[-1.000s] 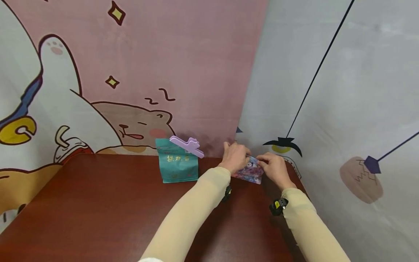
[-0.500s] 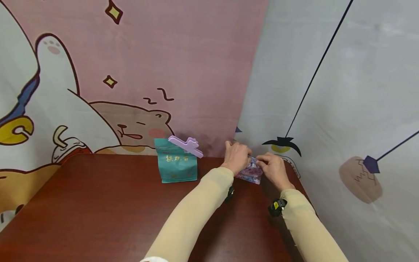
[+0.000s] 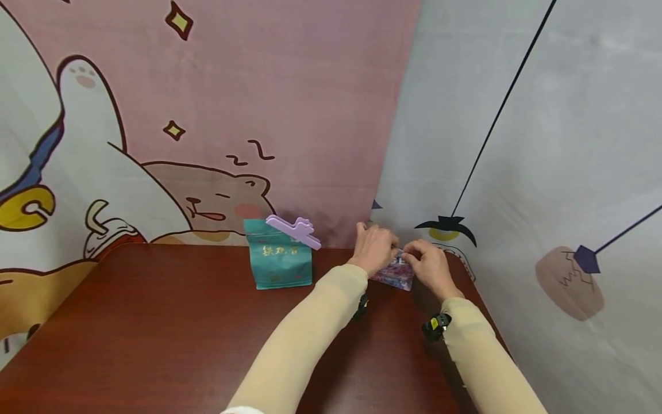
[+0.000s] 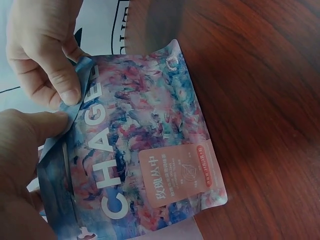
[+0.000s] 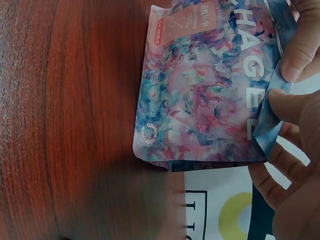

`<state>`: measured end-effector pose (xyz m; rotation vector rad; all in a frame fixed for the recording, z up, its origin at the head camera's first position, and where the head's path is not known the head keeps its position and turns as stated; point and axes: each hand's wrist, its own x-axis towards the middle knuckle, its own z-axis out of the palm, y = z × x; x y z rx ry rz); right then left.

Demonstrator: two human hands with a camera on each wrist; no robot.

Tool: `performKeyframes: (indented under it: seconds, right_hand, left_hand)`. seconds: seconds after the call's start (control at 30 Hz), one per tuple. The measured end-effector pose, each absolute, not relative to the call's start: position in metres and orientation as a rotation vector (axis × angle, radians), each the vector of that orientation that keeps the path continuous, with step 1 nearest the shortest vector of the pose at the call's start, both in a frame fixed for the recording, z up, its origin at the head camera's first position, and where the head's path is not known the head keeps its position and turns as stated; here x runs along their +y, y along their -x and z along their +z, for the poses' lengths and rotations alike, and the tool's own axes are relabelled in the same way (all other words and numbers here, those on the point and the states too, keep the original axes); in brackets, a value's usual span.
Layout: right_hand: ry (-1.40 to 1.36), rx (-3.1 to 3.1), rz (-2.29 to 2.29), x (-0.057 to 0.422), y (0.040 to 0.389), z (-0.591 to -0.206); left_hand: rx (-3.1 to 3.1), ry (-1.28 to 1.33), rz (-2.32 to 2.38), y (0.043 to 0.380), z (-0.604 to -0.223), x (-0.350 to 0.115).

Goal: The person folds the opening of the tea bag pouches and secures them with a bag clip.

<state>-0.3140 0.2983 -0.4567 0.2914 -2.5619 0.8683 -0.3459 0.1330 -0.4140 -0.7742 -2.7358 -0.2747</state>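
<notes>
A tea pouch (image 4: 145, 115) with a pink and blue painted pattern, white "CHAGEE" lettering and a pink label stands at the back right of the table. My left hand (image 3: 373, 250) pinches its top edge, the thumb on the front. Close beside it, my right hand (image 3: 430, 267) pinches the same edge nearer the pouch's right corner. In the right wrist view the top strip (image 5: 270, 115) is folded over toward the front under both thumbs. Part of the pouch's left side is behind my left hand in the head view.
A teal tea pouch (image 3: 279, 264) stands upright to the left, with a purple bag clip (image 3: 295, 230) slanting across its top right corner. The brown table (image 3: 155, 328) meets a cartoon-printed cloth wall (image 3: 310, 115) behind and on the right.
My right hand has shifted slightly left along the pouch's top edge, closer to my left hand. My left hand has moved slightly right. The teal pouch and purple clip stay put.
</notes>
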Motion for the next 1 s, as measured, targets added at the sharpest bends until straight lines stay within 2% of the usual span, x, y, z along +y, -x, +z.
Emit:
performKeyframes:
  seconds: [1.0]
  right_hand:
    - [-0.150,-2.632,0.849,0.303,0.309,-0.462]
  left_hand:
    - [-2.740,0.820,-0.251,0.341,-0.409,0.116]
